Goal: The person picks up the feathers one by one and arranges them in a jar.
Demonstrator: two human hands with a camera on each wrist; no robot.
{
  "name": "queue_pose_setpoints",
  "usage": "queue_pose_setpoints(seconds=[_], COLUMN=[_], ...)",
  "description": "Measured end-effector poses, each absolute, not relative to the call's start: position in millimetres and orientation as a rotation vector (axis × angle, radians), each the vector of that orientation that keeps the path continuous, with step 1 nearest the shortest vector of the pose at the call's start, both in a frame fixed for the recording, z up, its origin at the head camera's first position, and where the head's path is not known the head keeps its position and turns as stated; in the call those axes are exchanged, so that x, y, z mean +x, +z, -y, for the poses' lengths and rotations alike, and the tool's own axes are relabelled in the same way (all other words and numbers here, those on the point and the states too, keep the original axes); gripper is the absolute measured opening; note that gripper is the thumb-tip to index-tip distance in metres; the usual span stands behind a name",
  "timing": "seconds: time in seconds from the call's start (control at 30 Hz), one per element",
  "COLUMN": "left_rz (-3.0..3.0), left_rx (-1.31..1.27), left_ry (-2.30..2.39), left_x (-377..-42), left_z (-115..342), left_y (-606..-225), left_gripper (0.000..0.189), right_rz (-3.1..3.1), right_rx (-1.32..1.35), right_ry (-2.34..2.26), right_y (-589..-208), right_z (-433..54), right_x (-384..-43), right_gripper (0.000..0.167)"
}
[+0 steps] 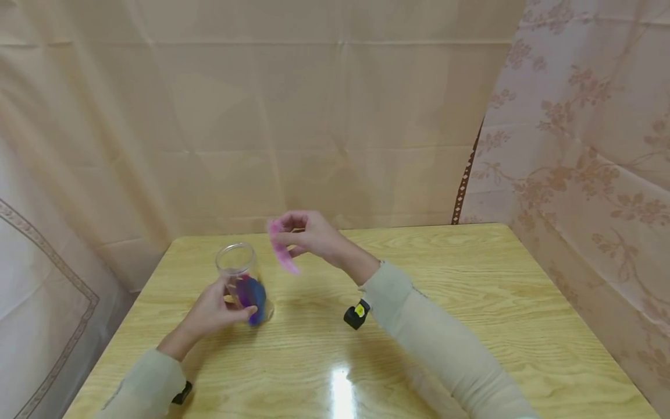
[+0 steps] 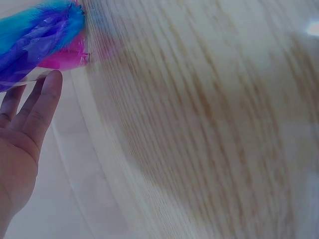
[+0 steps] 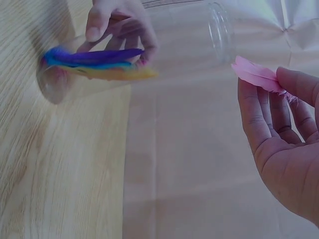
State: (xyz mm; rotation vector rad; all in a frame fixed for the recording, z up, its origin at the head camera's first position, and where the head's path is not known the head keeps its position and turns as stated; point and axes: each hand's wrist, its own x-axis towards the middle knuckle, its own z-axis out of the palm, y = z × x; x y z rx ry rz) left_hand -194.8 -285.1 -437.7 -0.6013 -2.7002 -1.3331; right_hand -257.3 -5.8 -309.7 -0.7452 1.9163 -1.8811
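In the head view, a tall clear jar (image 1: 237, 272) stands on the table at the left, its mouth facing up. My left hand (image 1: 214, 308) grips its side, thumb toward the near face. Bright feathers (image 1: 253, 297) lie inside; in the right wrist view a purple feather (image 3: 109, 56) and a yellow feather (image 3: 112, 74) show, with blue between them. Magenta shows in the left wrist view too. A pink feather (image 1: 281, 251) is pinched between the thumb and fingers of my right hand (image 1: 314, 235). That hand is raised above the table, right of the jar mouth.
The wooden table (image 1: 445, 279) has a glossy top with a bright reflection near its front. A beige curtain (image 1: 314, 116) hangs behind it, and a floral curtain (image 1: 602, 163) borders the right side. A black wrist strap piece (image 1: 357, 314) hangs below the right cuff.
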Motion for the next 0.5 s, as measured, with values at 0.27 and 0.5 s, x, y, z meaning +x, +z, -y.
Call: queue_pose_setpoints(seconds=[0.27,0.5], left_rz=[2.678,2.664], left_rx=[-0.634,-0.661], left_ry=[-1.321,-1.354], left_x=[-197.4,-201.2], left_z=[288.6,288.6], left_y=[-437.5,-438.9], left_gripper=[0.07,0.074], right_rz=[-1.9,-1.877], right_rx=[-0.762,-0.782], right_ry=[-1.882,-1.889], right_y=[-305.4,-304.7], right_z=[15.9,21.9], right_x=[-255.9,-258.1], right_gripper=[0.024,0.025])
